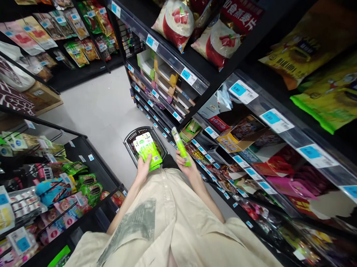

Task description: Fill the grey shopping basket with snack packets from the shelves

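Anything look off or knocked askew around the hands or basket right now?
Nothing stands out. The left hand holds flat green packets and the right hand one green packet, all intact, above the dark basket standing on the floor.

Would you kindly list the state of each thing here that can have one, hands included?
Left hand: closed on a stack of green packets, held above the basket.
Right hand: closed on a single green packet, seen edge-on.
Basket: on the floor, open-topped; contents hidden by the packets.
Shelves: stocked with packaged goods.

Black stocked shelves (168, 58) flank a pale floor (99, 109).
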A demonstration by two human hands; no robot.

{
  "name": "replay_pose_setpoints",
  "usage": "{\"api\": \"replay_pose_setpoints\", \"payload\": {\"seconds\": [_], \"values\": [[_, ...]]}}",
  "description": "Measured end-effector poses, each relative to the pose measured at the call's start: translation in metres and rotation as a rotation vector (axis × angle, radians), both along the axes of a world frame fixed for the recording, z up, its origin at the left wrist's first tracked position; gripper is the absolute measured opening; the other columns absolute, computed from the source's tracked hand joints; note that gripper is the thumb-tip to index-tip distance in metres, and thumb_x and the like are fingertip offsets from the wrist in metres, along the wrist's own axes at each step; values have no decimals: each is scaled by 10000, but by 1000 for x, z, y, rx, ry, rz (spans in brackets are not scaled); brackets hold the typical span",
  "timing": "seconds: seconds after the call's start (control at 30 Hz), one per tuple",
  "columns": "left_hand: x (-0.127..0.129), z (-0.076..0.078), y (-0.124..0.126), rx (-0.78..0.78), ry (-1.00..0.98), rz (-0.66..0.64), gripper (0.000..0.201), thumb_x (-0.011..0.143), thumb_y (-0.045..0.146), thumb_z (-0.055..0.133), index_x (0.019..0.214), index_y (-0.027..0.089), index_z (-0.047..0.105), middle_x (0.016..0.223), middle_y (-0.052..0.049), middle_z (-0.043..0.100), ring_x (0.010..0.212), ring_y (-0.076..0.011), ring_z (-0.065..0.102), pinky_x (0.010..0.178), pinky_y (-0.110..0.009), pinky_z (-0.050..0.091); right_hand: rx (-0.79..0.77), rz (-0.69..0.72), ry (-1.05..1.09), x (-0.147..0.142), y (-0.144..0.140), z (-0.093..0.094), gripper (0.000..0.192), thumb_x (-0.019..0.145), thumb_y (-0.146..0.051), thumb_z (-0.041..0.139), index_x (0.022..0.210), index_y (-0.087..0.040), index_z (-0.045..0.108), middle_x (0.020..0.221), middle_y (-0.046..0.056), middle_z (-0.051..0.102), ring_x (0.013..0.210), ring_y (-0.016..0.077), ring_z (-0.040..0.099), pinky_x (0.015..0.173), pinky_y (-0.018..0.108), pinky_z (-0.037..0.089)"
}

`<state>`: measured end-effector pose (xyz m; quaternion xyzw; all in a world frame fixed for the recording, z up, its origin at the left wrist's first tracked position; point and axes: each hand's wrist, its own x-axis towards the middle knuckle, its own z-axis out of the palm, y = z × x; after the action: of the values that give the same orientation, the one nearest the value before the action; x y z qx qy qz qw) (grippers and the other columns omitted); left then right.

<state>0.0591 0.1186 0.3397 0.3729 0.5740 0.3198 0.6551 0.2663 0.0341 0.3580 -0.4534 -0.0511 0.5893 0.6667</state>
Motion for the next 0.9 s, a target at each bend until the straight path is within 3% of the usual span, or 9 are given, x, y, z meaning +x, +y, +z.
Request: {"api": "replay_pose_setpoints", "payload": {"seconds": [0.1,0.2,0.33,0.4,0.5,0.63,0.77,0.9], "values": [[1,-1,0,-7,-1,3,572,808,543,817,1203,149,691,1261,-168,748,1075,-291,751,942,-396,607,149,-54,214,2,-8,0,273,920,-224,668,1186,-280,694,775,-78,661,400,47,406,383,179,359],[2,-2,0,-13,5,1,568,817,537,809,1214,149,689,1252,-168,751,1071,-289,753,946,-404,605,310,-89,435,1,-11,0,270,959,-239,639,1220,-273,698,753,-93,648,377,32,385,379,166,341],[3,-2,2,-18,9,8,550,826,526,806,1205,146,691,1268,-172,746,1093,-289,747,974,-410,596,381,-15,449,2,-11,1,249,958,-329,646,1197,-269,688,738,-84,617,368,37,336,355,168,310],[3,-2,2,-25,8,8,547,827,517,809,1213,147,691,1280,-169,743,1102,-287,746,982,-406,595,310,27,352,3,-9,3,244,931,-317,672,1171,-278,677,735,-83,599,384,43,346,363,166,327],[3,-2,2,-39,15,4,557,834,512,809,1234,146,681,1276,-168,747,1102,-291,748,978,-411,601,118,57,150,3,-4,2,323,826,-272,777,1129,-288,666,765,-66,646,482,73,496,438,178,430],[3,-2,2,-34,10,6,546,830,507,818,1223,151,688,1287,-170,743,1132,-298,739,987,-408,599,-28,40,-90,0,3,-14,476,693,-264,882,1114,-277,659,897,-28,746,715,149,686,628,240,582],[2,-6,0,-23,1,0,566,835,538,801,1230,153,674,1302,-171,734,1153,-302,732,1008,-429,587,-106,-162,-311,15,3,-50,584,565,-232,939,1088,-223,678,955,-2,785,839,168,740,818,288,621],[-2,-10,-1,-26,34,12,576,838,561,787,1215,144,666,1273,-181,741,1131,-314,736,1003,-451,586,-303,-406,-608,60,9,-84,458,565,-340,900,935,-156,703,865,46,791,821,221,744,813,379,633]]}}
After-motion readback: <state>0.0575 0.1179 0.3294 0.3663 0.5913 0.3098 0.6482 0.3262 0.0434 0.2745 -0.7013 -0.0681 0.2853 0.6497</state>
